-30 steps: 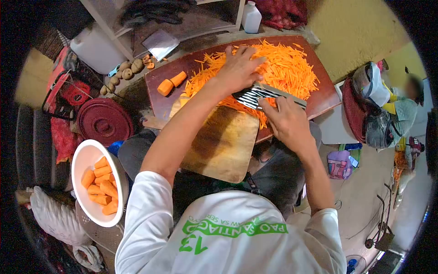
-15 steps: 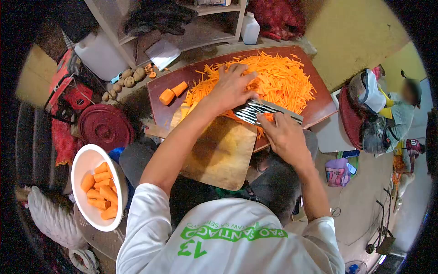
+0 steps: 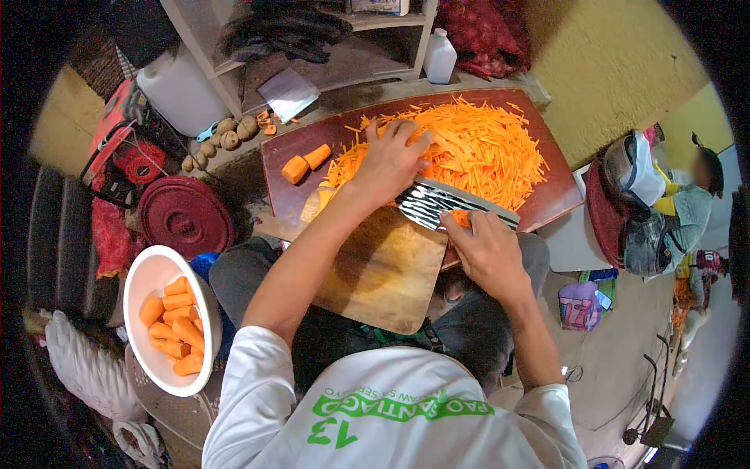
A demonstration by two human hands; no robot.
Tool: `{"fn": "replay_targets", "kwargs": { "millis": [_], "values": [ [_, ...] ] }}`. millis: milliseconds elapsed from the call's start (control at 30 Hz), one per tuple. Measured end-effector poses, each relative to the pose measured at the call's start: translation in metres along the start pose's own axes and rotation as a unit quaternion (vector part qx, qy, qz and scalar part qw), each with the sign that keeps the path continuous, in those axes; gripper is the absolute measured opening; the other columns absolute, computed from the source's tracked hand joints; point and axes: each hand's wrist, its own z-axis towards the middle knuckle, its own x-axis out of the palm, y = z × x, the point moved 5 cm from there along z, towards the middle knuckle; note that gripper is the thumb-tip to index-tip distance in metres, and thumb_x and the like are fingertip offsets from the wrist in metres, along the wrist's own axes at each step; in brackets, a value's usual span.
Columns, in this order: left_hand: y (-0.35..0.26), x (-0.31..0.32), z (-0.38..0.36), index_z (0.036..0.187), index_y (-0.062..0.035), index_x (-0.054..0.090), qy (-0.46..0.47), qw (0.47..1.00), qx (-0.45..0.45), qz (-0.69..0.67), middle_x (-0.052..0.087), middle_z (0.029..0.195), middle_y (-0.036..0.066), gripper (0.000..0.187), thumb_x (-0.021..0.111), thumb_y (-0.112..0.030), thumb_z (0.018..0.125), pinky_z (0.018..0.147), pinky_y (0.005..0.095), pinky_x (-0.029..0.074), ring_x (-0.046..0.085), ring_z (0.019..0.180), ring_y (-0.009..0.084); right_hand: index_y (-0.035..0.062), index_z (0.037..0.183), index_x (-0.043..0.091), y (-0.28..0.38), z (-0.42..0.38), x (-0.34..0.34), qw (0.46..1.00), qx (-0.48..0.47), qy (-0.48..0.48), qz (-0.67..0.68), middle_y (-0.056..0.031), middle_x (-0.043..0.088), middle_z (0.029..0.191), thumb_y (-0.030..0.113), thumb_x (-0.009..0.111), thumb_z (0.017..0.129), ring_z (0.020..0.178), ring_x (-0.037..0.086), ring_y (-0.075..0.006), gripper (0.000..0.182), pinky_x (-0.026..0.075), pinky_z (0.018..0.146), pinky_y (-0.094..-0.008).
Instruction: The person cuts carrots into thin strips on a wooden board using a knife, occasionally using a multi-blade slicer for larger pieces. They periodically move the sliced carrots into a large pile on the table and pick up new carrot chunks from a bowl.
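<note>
My right hand (image 3: pixel 491 254) has its fingers closed round a short carrot piece (image 3: pixel 459 217), pressed on the face of a metal grater (image 3: pixel 426 205). At the grater's left end, my left hand (image 3: pixel 391 160) bends its fingers over the edge, seemingly gripping it; the fingertips are partly hidden among orange shreds. A large heap of shredded carrot (image 3: pixel 488 144) covers much of the dark red board (image 3: pixel 547 191) behind the grater. Beneath my forearms lies a wooden chopping board (image 3: pixel 383 270). Two peeled carrot pieces (image 3: pixel 295 169) rest left of the heap.
A white basin (image 3: pixel 134 313) of peeled carrots (image 3: pixel 186 332) stands at my left, below a maroon lid (image 3: pixel 183 219). Several potatoes (image 3: pixel 229 139) line the ledge behind. A white bottle (image 3: pixel 440 59) stands by the shelf. Another person (image 3: pixel 691 203) is at the right.
My right hand and the carrot piece stay on the grater with only slight movement. My left hand shifts a little along the grater's end. The whole view moves slightly downward.
</note>
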Motion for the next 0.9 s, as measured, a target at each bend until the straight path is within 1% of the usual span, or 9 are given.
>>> {"fn": "replay_targets", "kwargs": {
  "millis": [100, 233, 300, 367, 467, 533, 600, 733, 900],
  "values": [
    [0.014, -0.005, -0.010, 0.132, -0.0085, 0.069, -0.007, 1.000, 0.002, -0.004, 0.069, 0.117, 0.014, 0.049, 0.077, -0.008, 0.084, 0.112, 0.0660, 0.034, 0.063, 0.118, 0.0336, 0.0161, 0.138, 0.071, -0.002, -0.005, 0.001, 0.999, 0.030, -0.018, 0.024, -0.0122, 0.060, 0.097, 0.019, 0.075, 0.095, 0.088, 0.063, -0.0329, 0.044, 0.053, 0.071, -0.0448],
    [0.038, -0.029, -0.048, 0.138, -0.0095, 0.068, 0.052, 0.995, -0.078, -0.042, 0.072, 0.116, 0.015, 0.059, 0.075, 0.000, 0.081, 0.113, 0.0616, 0.035, 0.066, 0.116, 0.0325, 0.0116, 0.141, 0.069, 0.000, -0.020, 0.005, 0.982, 0.111, -0.003, 0.154, -0.0142, 0.067, 0.104, 0.015, 0.074, 0.098, 0.092, 0.068, -0.0336, 0.043, 0.055, 0.076, -0.0402],
    [0.042, -0.053, -0.073, 0.142, -0.0100, 0.068, 0.077, 0.988, -0.125, -0.044, 0.073, 0.124, 0.016, 0.062, 0.076, 0.000, 0.081, 0.113, 0.0564, 0.038, 0.067, 0.121, 0.0345, 0.0068, 0.143, 0.067, 0.005, -0.034, 0.013, 0.949, 0.163, -0.015, 0.269, -0.0120, 0.070, 0.106, 0.012, 0.072, 0.101, 0.093, 0.071, -0.0290, 0.043, 0.056, 0.079, -0.0364],
    [0.054, -0.054, -0.103, 0.140, -0.0092, 0.068, 0.076, 0.981, -0.162, -0.075, 0.073, 0.120, 0.016, 0.056, 0.078, -0.004, 0.084, 0.107, 0.0549, 0.040, 0.066, 0.116, 0.0340, 0.0037, 0.145, 0.065, 0.011, -0.045, 0.029, 0.883, 0.205, -0.018, 0.421, -0.0161, 0.072, 0.108, 0.016, 0.069, 0.103, 0.099, 0.072, -0.0324, 0.044, 0.057, 0.086, -0.0425],
    [0.039, -0.064, -0.124, 0.140, -0.0091, 0.067, 0.119, 0.973, -0.189, -0.058, 0.073, 0.120, 0.017, 0.056, 0.084, -0.016, 0.086, 0.101, 0.0532, 0.043, 0.065, 0.117, 0.0352, -0.0029, 0.149, 0.060, 0.020, -0.051, 0.044, 0.816, 0.201, -0.049, 0.540, -0.0012, 0.065, 0.093, 0.015, 0.064, 0.110, 0.071, 0.061, -0.0082, 0.043, 0.050, 0.062, -0.0247],
    [0.029, -0.069, -0.123, 0.142, -0.0097, 0.066, 0.157, 0.968, -0.195, -0.023, 0.071, 0.124, 0.019, 0.061, 0.086, -0.026, 0.087, 0.102, 0.0540, 0.044, 0.064, 0.121, 0.0379, -0.0016, 0.152, 0.059, 0.028, -0.058, 0.054, 0.726, 0.275, -0.012, 0.630, -0.0006, 0.064, 0.086, 0.016, 0.062, 0.112, 0.063, 0.056, -0.0061, 0.044, 0.045, 0.056, -0.0226],
    [0.021, -0.066, -0.124, 0.144, -0.0104, 0.065, 0.191, 0.961, -0.199, 0.008, 0.069, 0.131, 0.021, 0.067, 0.087, -0.036, 0.087, 0.105, 0.0565, 0.044, 0.062, 0.127, 0.0420, -0.0010, 0.154, 0.057, 0.034, -0.059, 0.056, 0.705, 0.293, -0.004, 0.645, 0.0012, 0.062, 0.082, 0.018, 0.060, 0.113, 0.061, 0.052, -0.0045, 0.045, 0.042, 0.055, -0.0217],
    [0.034, -0.054, -0.129, 0.141, -0.0101, 0.067, 0.143, 0.968, -0.207, -0.008, 0.067, 0.133, 0.022, 0.060, 0.087, -0.029, 0.087, 0.103, 0.0560, 0.049, 0.063, 0.124, 0.0444, -0.0013, 0.154, 0.057, 0.037, -0.061, 0.055, 0.702, 0.290, 0.000, 0.650, 0.0030, 0.060, 0.079, 0.019, 0.059, 0.114, 0.061, 0.051, -0.0037, 0.045, 0.041, 0.055, -0.0210],
    [0.046, -0.046, -0.124, 0.135, -0.0053, 0.068, 0.102, 0.968, -0.221, -0.057, 0.069, 0.116, 0.027, 0.059, 0.086, -0.015, 0.080, 0.102, 0.0577, 0.048, 0.062, 0.118, 0.0469, -0.0006, 0.152, 0.058, 0.040, -0.071, 0.066, 0.686, 0.307, 0.010, 0.659, 0.0019, 0.065, 0.096, 0.015, 0.061, 0.111, 0.071, 0.054, -0.0050, 0.043, 0.046, 0.063, -0.0229]
  ]
}}
